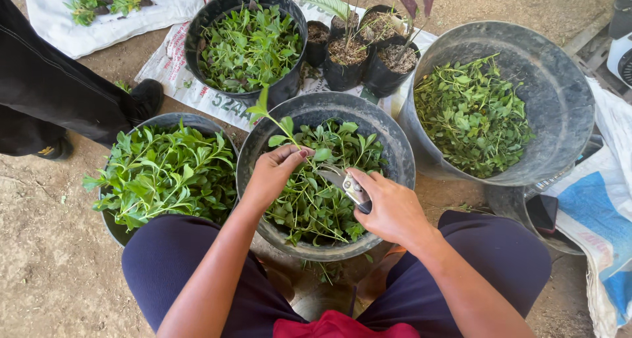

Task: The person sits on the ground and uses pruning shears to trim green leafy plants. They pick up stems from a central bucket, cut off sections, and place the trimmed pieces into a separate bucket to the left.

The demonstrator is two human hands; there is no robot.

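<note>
1. Green stems fill the picture: the left hand point(273, 173) pinches one leafy cutting point(280, 124) between thumb and fingertips, closed on its stem, and the leafy top stands up and away from the grip.
2. Just right of that pinch, the right hand point(388, 209) is wrapped around the handle of a pair of pruning shears point(345, 183); the blades point toward the held stem and look slightly parted, though I cannot tell whether they touch it.
3. Directly under both hands sits the middle bucket point(395, 147), partly filled with similar sprigs.
4. Progress, as a judgement: plenty is already cut. The left bucket point(168, 173) is heaped, the far black tub point(247, 45) and the large right basin point(566, 101) hold leafy layers, so the work seems well along, with the stem in hand not yet dealt with.
5. Room: bucket rims crowd close on both sides of the grip, and the person's knees close in below. Open space lies mainly upward.
6. Beyond the grip stand small black seedling pots point(365, 58); at the far left another person's dark trouser leg and shoe point(145, 98) keep well apart.
</note>
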